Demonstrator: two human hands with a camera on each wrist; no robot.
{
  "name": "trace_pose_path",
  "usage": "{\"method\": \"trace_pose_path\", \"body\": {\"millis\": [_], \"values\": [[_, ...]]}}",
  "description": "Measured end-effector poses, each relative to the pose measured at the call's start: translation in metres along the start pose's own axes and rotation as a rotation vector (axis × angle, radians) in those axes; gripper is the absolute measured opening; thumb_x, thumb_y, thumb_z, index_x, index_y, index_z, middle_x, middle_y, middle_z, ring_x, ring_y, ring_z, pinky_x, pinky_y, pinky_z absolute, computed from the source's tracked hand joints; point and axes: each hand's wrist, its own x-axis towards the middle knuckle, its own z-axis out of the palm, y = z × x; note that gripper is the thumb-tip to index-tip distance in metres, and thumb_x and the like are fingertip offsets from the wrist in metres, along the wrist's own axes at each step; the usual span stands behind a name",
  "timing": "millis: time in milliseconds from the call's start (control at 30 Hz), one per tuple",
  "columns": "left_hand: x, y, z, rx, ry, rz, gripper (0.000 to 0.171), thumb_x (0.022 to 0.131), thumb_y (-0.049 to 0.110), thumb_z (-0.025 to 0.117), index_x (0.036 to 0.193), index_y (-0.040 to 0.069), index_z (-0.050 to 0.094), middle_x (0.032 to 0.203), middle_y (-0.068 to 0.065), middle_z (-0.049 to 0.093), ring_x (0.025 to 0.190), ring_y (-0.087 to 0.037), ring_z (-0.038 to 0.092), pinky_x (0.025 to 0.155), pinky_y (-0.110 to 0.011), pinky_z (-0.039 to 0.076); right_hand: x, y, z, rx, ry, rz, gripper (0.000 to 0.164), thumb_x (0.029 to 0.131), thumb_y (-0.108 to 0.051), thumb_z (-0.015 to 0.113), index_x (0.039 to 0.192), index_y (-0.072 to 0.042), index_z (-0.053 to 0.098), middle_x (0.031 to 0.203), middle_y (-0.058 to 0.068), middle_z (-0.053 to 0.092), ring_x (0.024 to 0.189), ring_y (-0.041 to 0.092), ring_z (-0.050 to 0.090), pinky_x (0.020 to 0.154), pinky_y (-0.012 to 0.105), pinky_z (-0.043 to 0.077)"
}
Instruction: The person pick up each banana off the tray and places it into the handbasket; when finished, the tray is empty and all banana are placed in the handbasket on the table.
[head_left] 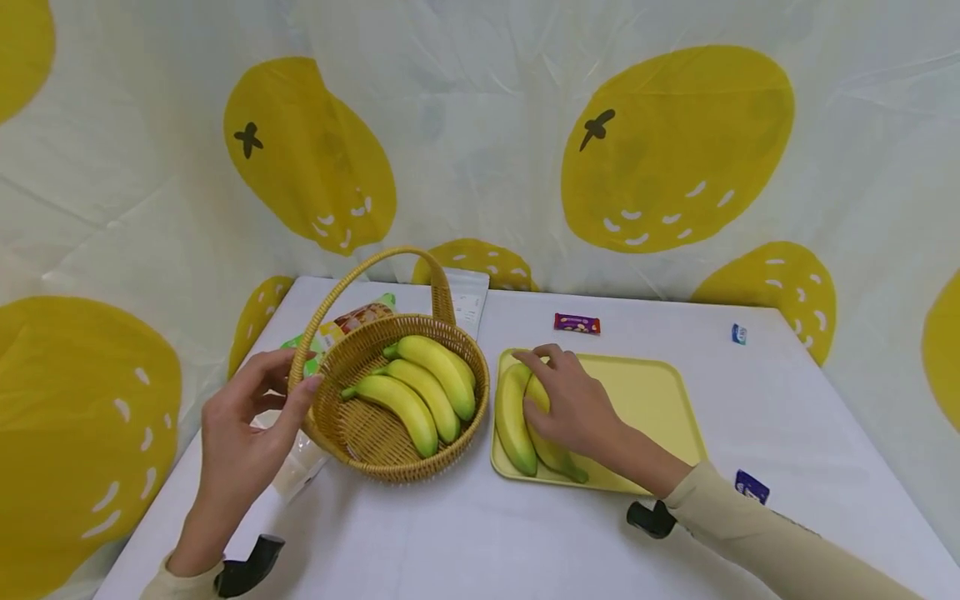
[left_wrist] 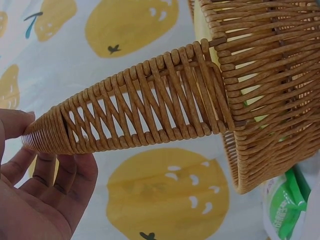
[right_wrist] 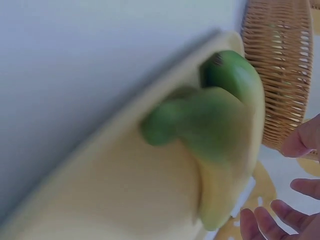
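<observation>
My left hand (head_left: pixel 251 417) pinches the handle of a round wicker basket (head_left: pixel 405 473), thumb on one side and fingers on the other, as the left wrist view shows on the handle (left_wrist: pixel 135 105). Several yellow bananas (head_left: pixel 423 387) lie inside the basket. To its right, two more bananas (head_left: pixel 513 421) lie side by side at the left end of a pale yellow tray (head_left: pixel 645 400). Over the right-hand one of these hovers my right hand (head_left: pixel 573 400). In the right wrist view its fingers (right_wrist: pixel 287 215) are spread apart, with no banana between them.
Behind the basket lie a green-and-brown snack bag (head_left: pixel 360 317) and a white pouch (head_left: pixel 468 300). A clear package (head_left: pixel 298 467) sits partly under its left side. Small wrapped snacks lie around the tray: purple (head_left: pixel 577 323), blue-white (head_left: pixel 739 334) and dark blue (head_left: pixel 752 487).
</observation>
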Motion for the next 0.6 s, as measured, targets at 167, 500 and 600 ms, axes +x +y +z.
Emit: {"method": "trace_pose_path", "body": {"millis": [167, 500, 600], "values": [[0.000, -0.001, -0.001, 0.009, -0.003, -0.011, 0.035, 0.090, -0.009, 0.078, 0.124, 0.001, 0.072, 0.103, -0.005, 0.071, 0.081, -0.012, 0.064, 0.070, -0.015, 0.056, -0.013, 0.004, 0.007, -0.026, -0.008, 0.027, 0.064, 0.088, -0.024, 0.073, 0.150, -0.016, 0.059, 0.138, 0.012, 0.055, 0.110, 0.028, 0.055, 0.054, 0.034, 0.050], [-0.001, 0.000, -0.001, 0.007, -0.001, -0.009, 0.037, 0.090, -0.009, 0.078, 0.125, 0.002, 0.072, 0.105, -0.006, 0.072, 0.080, -0.012, 0.064, 0.070, -0.015, 0.055, -0.038, 0.012, 0.019, -0.056, -0.026, 0.064, 0.069, 0.086, -0.030, 0.073, 0.151, -0.012, 0.056, 0.135, 0.012, 0.052, 0.108, 0.031, 0.055, 0.051, 0.034, 0.048], [-0.001, -0.001, 0.000, 0.008, -0.001, -0.006, 0.038, 0.090, -0.010, 0.077, 0.125, 0.002, 0.072, 0.105, -0.007, 0.072, 0.080, -0.012, 0.064, 0.070, -0.015, 0.055, -0.042, 0.015, 0.018, -0.057, -0.010, 0.085, 0.071, 0.084, -0.026, 0.074, 0.151, -0.011, 0.055, 0.135, 0.012, 0.052, 0.108, 0.031, 0.055, 0.052, 0.036, 0.049]]}}
